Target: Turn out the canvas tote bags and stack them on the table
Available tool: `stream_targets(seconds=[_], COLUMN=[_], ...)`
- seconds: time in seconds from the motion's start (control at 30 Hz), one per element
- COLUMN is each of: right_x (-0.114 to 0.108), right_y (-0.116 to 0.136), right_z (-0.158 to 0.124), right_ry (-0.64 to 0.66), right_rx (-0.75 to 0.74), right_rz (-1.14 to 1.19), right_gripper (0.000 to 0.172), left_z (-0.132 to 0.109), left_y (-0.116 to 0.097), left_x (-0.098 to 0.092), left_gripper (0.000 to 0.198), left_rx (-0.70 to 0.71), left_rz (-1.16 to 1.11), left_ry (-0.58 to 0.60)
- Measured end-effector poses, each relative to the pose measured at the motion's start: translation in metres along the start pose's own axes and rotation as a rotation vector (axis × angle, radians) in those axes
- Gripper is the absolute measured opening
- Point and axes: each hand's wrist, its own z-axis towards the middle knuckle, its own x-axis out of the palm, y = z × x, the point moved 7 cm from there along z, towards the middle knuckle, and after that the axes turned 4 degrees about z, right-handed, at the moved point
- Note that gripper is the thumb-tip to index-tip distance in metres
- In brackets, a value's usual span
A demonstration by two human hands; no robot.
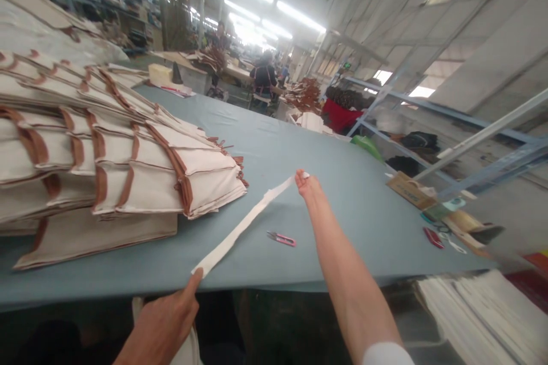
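A long white fabric strip (246, 223) stretches diagonally over the blue-grey table between my two hands. My left hand (165, 316), at the front edge, pinches its near end between thumb and finger. Farther out over the table, my right hand (305, 182) is closed around the far end, and a bit of white pokes out past the fingers. Pink-handled thread snips (281, 238) lie on the table between the strip and my right forearm. To the left are stacked cream fabric pieces (214, 191) with brown trim, touched by neither hand.
The blue-grey table (265, 137) runs away from me. At its right edge are a cardboard box (411, 189), white-handled scissors (452, 243) and a red object (433, 238). White sheets (483, 313) are stacked at lower right. A seated person (264, 75) is in the background.
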Motion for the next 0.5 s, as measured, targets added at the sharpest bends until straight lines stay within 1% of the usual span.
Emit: stream_targets(seconds=[0.13, 0.2, 0.27, 0.33, 0.4, 0.43, 0.5], right_x=[-0.006, -0.003, 0.005, 0.017, 0.029, 0.036, 0.047], right_y=[0.030, 0.040, 0.043, 0.041, 0.034, 0.029, 0.018], right_z=[-0.005, -0.017, -0.037, -0.068, -0.108, -0.131, -0.180], right_ry=[-0.006, 0.037, 0.114, 0.224, 0.366, 0.448, 0.612], right_rx=[-0.056, -0.078, -0.082, -0.068, -0.039, -0.020, 0.017], right_rz=[-0.005, -0.012, -0.024, -0.048, -0.085, -0.105, -0.145], right_gripper=[0.037, 0.035, 0.033, 0.028, 0.024, 0.024, 0.033], left_z=[0.000, 0.000, 0.001, 0.001, 0.001, 0.001, -0.001], left_y=[-0.001, 0.000, 0.002, 0.006, 0.011, 0.014, 0.019], left_x=[0.004, 0.006, 0.007, 0.006, 0.003, 0.001, -0.005], left_gripper=[0.066, 0.066, 0.065, 0.064, 0.064, 0.064, 0.066], left_rx=[-0.008, -0.014, -0.013, -0.007, -0.004, -0.004, -0.012], left_rz=[-0.015, -0.042, -0.083, -0.141, -0.223, -0.274, -0.384], left_ry=[-0.001, -0.009, -0.016, -0.030, -0.052, -0.068, -0.106])
